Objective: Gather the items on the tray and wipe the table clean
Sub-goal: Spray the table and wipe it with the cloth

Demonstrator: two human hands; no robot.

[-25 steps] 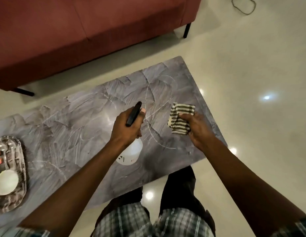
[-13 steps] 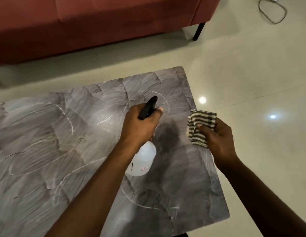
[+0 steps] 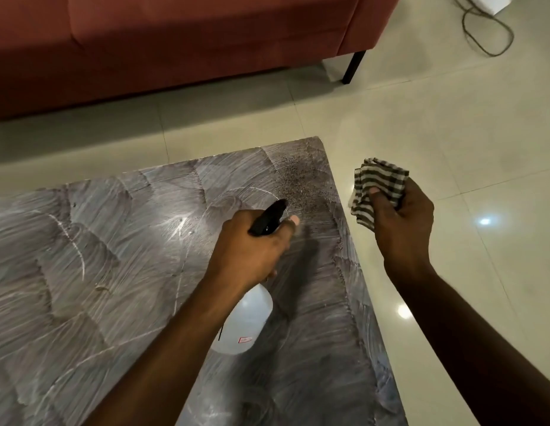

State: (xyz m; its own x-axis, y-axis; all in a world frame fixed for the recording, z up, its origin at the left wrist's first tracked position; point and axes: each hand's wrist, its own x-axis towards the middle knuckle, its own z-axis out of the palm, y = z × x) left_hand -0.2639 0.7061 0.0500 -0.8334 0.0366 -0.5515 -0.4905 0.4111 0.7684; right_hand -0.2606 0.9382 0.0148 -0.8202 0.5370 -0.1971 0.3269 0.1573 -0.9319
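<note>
My left hand [image 3: 252,244] grips a white spray bottle [image 3: 246,321] by its black trigger head, held above the grey marbled table [image 3: 98,272] with the nozzle aimed at the far right corner. A patch of fine droplets [image 3: 301,179] speckles that corner. My right hand [image 3: 402,222] is closed on a bunched striped cloth [image 3: 378,186], held over the floor just past the table's right edge. The tray is out of view.
A red sofa [image 3: 175,47] with a black leg [image 3: 353,67] stands beyond the table's far edge. A cable [image 3: 488,35] loops on the tiled floor [image 3: 452,118] at top right. The table's right edge runs diagonally between my arms.
The view has shifted right, and the tray has left the frame. My right hand with the cloth moved off the table to its right. Spray droplets have appeared on the far right corner.
</note>
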